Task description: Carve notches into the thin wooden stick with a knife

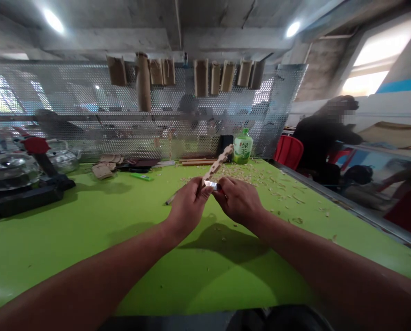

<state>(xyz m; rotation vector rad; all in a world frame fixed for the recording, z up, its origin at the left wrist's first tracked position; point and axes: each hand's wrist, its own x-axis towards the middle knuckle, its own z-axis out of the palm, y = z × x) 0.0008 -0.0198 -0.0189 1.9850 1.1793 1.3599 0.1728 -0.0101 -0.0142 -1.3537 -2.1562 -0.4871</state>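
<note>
Hands together: left hand [188, 207] clamped on a notched wooden stick [217, 164], right hand [238, 200] curled beside it, small metal blade [210, 184] between them; can't tell which hand holds the blade. Stick angles up toward the green tea bottle [242, 147], its tip just left of it in view. Notches run along the exposed upper length; lower end hidden by the left hand, state unknown. Wood shavings [240, 174] lie in front of the bottle on the green tabletop [88, 271].

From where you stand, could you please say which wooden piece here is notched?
It is the wooden piece between the left hand and right hand, its edge cut into notches; the sticks lying further back look plain.
</note>
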